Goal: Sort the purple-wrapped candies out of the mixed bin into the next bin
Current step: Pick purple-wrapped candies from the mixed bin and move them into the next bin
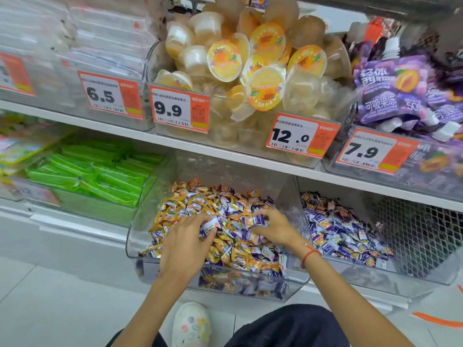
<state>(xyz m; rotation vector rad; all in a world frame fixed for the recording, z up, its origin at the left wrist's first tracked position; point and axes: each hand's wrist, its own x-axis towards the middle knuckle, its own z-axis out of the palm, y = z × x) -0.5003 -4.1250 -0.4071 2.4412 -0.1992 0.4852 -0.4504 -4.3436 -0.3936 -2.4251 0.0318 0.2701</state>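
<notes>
L hand (pixel 186 242) fingers pinch a purple-wrapped candy (pixel 210 226), R hand (pixel 274 227) fingers pinch another purple candy (pixel 259 219), both over the mixed bin (pixel 140 219) of orange & purple candies, w/ next bin (pixel 423 276) of purple ones just to the right, on lower shelf.
</notes>
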